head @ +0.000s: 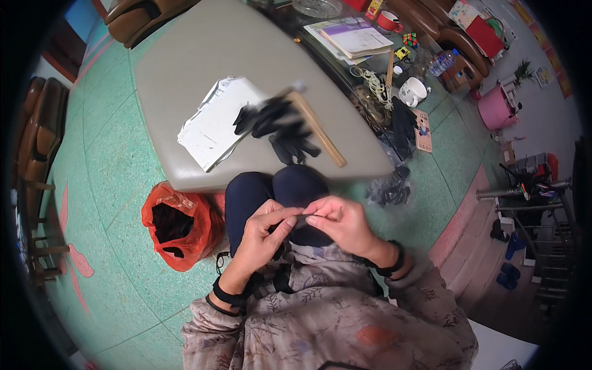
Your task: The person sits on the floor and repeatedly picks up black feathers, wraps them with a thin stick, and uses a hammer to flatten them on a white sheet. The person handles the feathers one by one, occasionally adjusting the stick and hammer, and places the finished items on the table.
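Observation:
Over my lap, my left hand (262, 229) and my right hand (344, 226) pinch a small strip of thin dark material (303, 220) between thumbs and fingertips. The fingers hide part of it. Beyond my knees, several pieces of black cloth (277, 118), possibly gloves, lie bunched on a padded beige top (208, 60). They partly cover a white stack of paper (226, 120) with ragged edges. A wooden stick (319, 132) lies just right of the black pieces; its far end looks blurred.
An orange-red plastic bag (203, 231) holding dark material stands left of my knees. At the right, a dark table carries papers (356, 39), a white mug (412, 92), tangled cord (372, 81) and a phone (423, 132). A clear plastic bag (388, 187) lies on the green floor.

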Tool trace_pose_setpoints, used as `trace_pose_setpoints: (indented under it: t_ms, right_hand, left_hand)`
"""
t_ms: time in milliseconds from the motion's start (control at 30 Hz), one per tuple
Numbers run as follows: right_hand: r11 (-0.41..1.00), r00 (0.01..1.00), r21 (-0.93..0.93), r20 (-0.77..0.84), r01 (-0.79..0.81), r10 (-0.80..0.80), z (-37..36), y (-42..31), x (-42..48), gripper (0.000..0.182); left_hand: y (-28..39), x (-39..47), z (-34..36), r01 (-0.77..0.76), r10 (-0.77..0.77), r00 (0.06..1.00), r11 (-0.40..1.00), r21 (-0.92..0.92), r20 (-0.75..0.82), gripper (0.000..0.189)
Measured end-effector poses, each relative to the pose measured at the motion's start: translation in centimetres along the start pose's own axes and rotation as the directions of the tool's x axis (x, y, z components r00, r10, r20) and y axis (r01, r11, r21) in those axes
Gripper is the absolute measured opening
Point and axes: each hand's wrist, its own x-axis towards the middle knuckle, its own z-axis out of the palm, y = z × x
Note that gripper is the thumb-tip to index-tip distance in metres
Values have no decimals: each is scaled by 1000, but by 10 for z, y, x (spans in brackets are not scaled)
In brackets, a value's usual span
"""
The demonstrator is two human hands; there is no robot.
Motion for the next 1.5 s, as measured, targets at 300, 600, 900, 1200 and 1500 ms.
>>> trace_pose_setpoints:
  t_ms: [300,600,900,1200,1500]
  right_hand:
    - [872,934,334,129,-358,334,-7,5,5,9]
    - [996,999,75,-6,-46,47,-6,17,0,16]
    - [961,972,-259,231,96,-35,-32,-3,10,13]
    - [950,926,-270,374,156,-46,-24,-1,19,10]
    - [901,975,-381,158,206,-156,-16,12,16,12]
  left_hand:
    - [-10,3,-3,147,-134,989,950,-276,65,7]
    - [-10,16,-8,77,-74,992,997,-25,101,8]
    - [-5,34,-31,-88,24,961,972,220,275,20]
    - [-9,40,-32,283,-269,907,959,5,324,16]
    - [-27,8,9,204,-214,973,973,-106,-88,20]
